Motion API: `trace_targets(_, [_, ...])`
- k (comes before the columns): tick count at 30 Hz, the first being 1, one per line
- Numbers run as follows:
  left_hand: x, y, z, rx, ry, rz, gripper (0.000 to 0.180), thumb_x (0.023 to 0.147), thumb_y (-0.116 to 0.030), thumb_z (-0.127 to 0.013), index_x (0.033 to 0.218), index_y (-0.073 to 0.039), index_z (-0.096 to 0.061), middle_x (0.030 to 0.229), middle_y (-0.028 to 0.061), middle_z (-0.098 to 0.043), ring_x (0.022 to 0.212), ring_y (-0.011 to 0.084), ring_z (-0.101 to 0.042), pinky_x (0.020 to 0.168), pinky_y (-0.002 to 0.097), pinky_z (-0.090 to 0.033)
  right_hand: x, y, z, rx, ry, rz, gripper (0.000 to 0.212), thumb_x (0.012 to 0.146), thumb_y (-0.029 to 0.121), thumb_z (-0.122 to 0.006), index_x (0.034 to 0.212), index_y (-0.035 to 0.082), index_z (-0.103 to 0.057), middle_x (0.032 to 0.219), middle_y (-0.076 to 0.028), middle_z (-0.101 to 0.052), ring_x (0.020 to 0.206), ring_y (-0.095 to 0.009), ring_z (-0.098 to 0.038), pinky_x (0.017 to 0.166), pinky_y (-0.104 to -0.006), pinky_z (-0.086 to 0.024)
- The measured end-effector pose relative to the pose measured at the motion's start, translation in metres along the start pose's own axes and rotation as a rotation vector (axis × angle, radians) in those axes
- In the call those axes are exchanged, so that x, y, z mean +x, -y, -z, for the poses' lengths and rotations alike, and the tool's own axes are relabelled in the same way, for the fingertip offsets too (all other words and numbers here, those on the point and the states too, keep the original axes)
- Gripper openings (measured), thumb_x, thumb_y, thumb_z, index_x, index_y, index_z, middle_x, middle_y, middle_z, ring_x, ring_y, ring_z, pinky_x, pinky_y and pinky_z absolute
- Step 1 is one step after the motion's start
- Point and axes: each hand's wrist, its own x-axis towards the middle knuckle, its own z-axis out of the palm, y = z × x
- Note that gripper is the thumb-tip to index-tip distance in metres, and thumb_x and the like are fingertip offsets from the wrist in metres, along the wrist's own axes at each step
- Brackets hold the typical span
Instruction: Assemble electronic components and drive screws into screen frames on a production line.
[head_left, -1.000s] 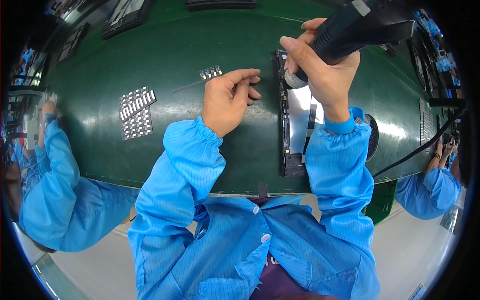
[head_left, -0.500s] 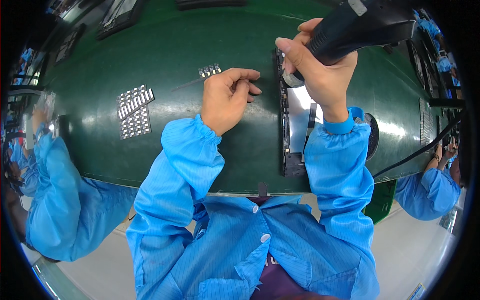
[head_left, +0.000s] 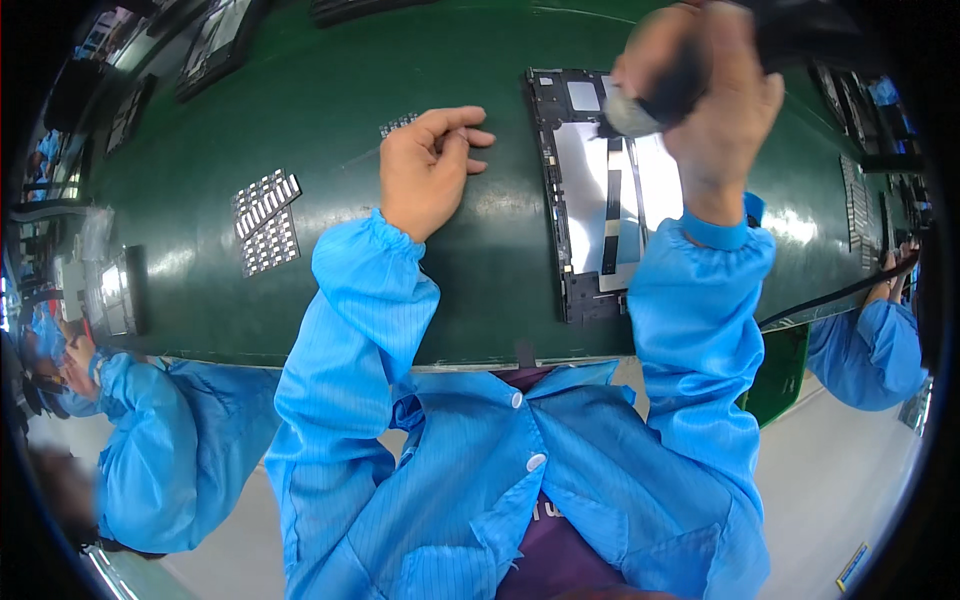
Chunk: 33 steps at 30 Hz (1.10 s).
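Observation:
My right hand, smeared by motion, is closed round a black hand-held tool with a rounded body and a pale round tip. The tool's tip hangs over the upper part of a flat device housing, which has a black frame, shiny pale panels and a dark strip down its middle. My left hand rests on the table left of the housing, fingers loosely bent and apart, with nothing seen in it. Just beyond it, partly hidden, lies a small sheet of pale parts.
Sheets of small white pieces lie on the green table at the left. Dark device frames stand at the far left. A black cable crosses the right side. Other people in blue sleeves work at both sides.
My right hand and the tool have moved up and right, uncovering more of the housing. My left hand has shifted a little left and away from me. The view has also shifted.

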Motion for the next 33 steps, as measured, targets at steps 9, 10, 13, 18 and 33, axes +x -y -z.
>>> trace_targets(9, [-0.067,-0.027,-0.037,0.673,0.300,-0.731,0.033,0.072,-0.010,-0.070,0.103,-0.001,-0.061,0.107,0.0156,-0.061,0.099,0.0299,-0.060,0.086,0.0378,-0.048,-0.013,0.025,0.110,-0.443,0.051,0.076,0.093,0.078,0.077,-0.021,0.118,-0.003,-0.046,0.067,-0.009,-0.051,0.056,-0.018,-0.055,0.052,-0.0329,-0.045])
trace_targets(10, [-0.084,-0.023,-0.049,0.580,0.376,-0.793,0.040,0.068,-0.014,-0.074,0.102,0.001,-0.060,0.109,0.0159,-0.060,0.102,0.0294,-0.058,0.091,0.0404,-0.045,-0.013,0.024,0.114,-0.422,0.053,0.085,0.092,0.078,0.076,-0.021,0.117,-0.003,-0.046,0.067,-0.009,-0.051,0.055,-0.018,-0.054,0.051,-0.0325,-0.045])
trace_targets(13, [-0.098,-0.030,-0.070,0.681,0.558,-0.781,0.044,0.064,-0.016,-0.075,0.100,0.004,-0.059,0.111,0.0182,-0.059,0.108,0.0293,-0.055,0.094,0.0409,-0.042,-0.015,0.032,0.111,-0.517,0.075,0.117,0.092,0.079,0.076,-0.021,0.117,-0.004,-0.046,0.067,-0.009,-0.052,0.055,-0.017,-0.054,0.051,-0.0316,-0.044])
trace_targets(18, [-0.020,-0.013,-0.066,0.840,0.391,-0.808,0.043,0.067,-0.014,-0.073,0.104,0.002,-0.057,0.109,0.0187,-0.058,0.106,0.0319,-0.055,0.093,0.0415,-0.043,-0.026,0.025,0.103,-0.171,0.156,0.123,0.076,0.082,0.064,-0.042,0.110,-0.007,-0.048,0.066,-0.007,-0.056,0.054,-0.013,-0.055,0.048,-0.0238,-0.044])
trace_targets(33, [0.190,-0.033,0.038,1.443,0.207,-0.601,0.045,0.066,0.005,-0.049,0.110,0.001,-0.051,0.124,0.0221,-0.047,0.115,0.0363,-0.045,0.098,0.0394,-0.037,-0.039,-0.001,0.085,-0.251,0.038,-0.198,0.034,0.068,0.008,-0.077,0.095,0.003,-0.057,0.063,0.004,-0.051,0.056,-0.002,-0.045,0.050,-0.0186,-0.037])
